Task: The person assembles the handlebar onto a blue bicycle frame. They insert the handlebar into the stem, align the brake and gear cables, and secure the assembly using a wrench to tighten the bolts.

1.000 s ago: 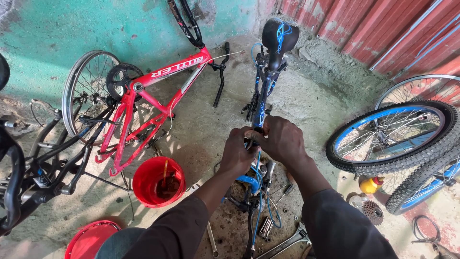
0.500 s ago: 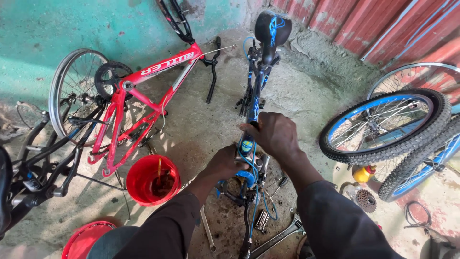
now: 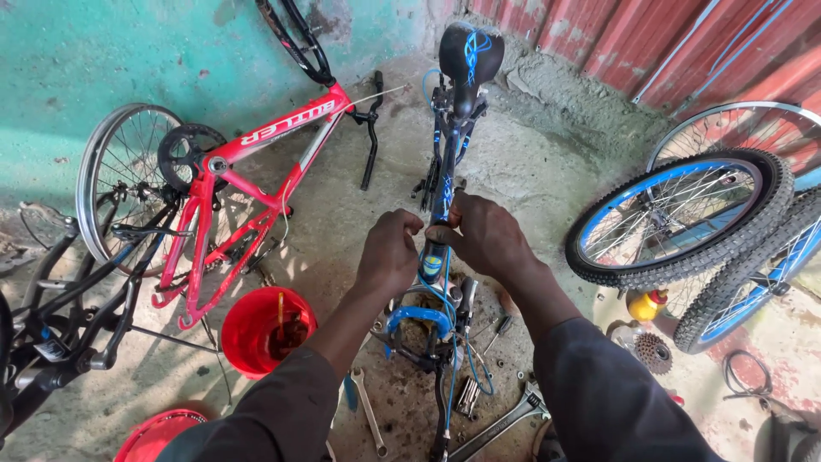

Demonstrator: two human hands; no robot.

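Note:
A blue and black bicycle frame (image 3: 446,180) stands upside down in front of me, its black saddle (image 3: 469,53) resting on the ground at the far end. My left hand (image 3: 389,254) is closed beside the frame's tube, just left of it. My right hand (image 3: 483,235) grips the same tube from the right, fingertips pinched near the left hand. Below the hands sit the blue fork (image 3: 417,322) and cables.
A red bicycle frame (image 3: 256,162) lies at left beside a spoked rim (image 3: 115,184). A red bucket (image 3: 252,329) and red lid (image 3: 158,436) sit near left. Blue-rimmed wheels (image 3: 684,218) lean at right. Wrenches (image 3: 368,411) and a sprocket cluster (image 3: 652,351) lie on the ground.
My left hand dropped low by the fork half a second ago and has come back up next to the right hand. The view has shifted slightly.

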